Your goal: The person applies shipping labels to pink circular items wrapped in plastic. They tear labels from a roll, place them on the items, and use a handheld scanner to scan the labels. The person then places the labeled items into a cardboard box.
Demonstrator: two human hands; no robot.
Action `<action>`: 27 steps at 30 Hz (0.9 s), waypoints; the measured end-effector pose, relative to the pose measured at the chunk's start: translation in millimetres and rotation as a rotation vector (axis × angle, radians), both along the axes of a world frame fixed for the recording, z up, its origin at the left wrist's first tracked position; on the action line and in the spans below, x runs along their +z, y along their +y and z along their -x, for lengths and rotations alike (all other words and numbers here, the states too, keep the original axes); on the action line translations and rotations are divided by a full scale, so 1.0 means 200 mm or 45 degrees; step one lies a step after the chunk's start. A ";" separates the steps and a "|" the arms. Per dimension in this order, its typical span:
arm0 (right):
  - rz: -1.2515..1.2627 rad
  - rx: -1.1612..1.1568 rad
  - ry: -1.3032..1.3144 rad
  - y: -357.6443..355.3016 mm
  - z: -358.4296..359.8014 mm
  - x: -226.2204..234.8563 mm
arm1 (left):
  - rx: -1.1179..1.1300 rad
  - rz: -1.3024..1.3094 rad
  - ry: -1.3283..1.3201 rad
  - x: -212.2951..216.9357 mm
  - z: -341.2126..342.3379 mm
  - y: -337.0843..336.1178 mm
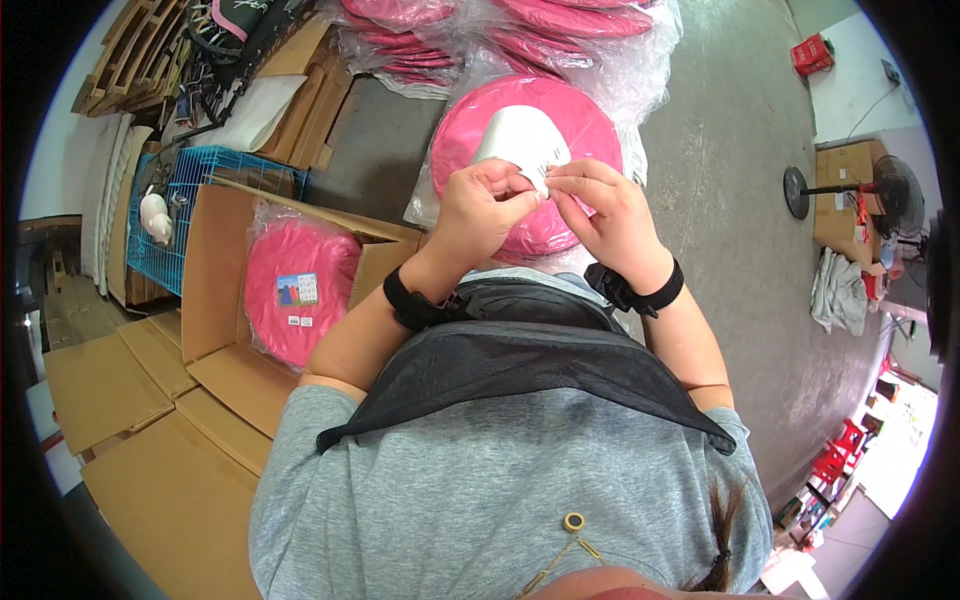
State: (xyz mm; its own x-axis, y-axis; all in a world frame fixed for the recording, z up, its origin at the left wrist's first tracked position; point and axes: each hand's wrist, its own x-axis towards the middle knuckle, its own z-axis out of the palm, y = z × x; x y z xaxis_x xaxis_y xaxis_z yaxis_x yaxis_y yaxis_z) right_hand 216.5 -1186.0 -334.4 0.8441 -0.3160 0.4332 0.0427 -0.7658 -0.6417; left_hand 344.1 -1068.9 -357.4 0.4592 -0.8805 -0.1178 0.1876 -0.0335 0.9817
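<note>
A curved white strip of label paper (522, 135) is held up before me, with small dark print near its lower end. My left hand (475, 213) pinches that lower end between thumb and fingers. Close beside it, my right hand (615, 218) has its thumb and fingertips pressed together at the strip's corner; whether a loose label is between them is too small to tell. Just beyond and below both hands lies a round pink item in clear plastic (590, 115), flat on a stack of similar wrapped ones.
An opened cardboard box (215, 270) at left holds another wrapped pink round item (300, 255) bearing labels. Further stacks of pink packages (560, 20) stand ahead. A blue wire cage (215, 170) and wooden pallets (130, 50) are far left; a fan (895, 195) stands right.
</note>
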 end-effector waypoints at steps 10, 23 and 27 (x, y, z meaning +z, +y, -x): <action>-0.268 -0.095 -0.032 0.03 -0.04 -0.11 | 0.024 -0.065 0.140 -0.04 0.00 0.00; -1.970 -0.226 0.170 -0.17 -0.11 -0.54 | 0.307 -0.311 0.493 -0.34 -0.02 0.05; -2.146 -0.293 0.168 -0.35 -0.19 -0.79 | 0.437 -0.424 0.566 -0.60 -0.01 0.25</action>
State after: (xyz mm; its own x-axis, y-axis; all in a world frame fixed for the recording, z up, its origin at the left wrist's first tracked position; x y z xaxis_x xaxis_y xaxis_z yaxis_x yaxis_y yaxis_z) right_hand 254.9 -1256.4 -492.9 0.7190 -0.4281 -0.5476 -0.0796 0.7320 -0.6767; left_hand 345.6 -1018.6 -476.4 0.5523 -0.5759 -0.6027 0.6276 -0.1886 0.7553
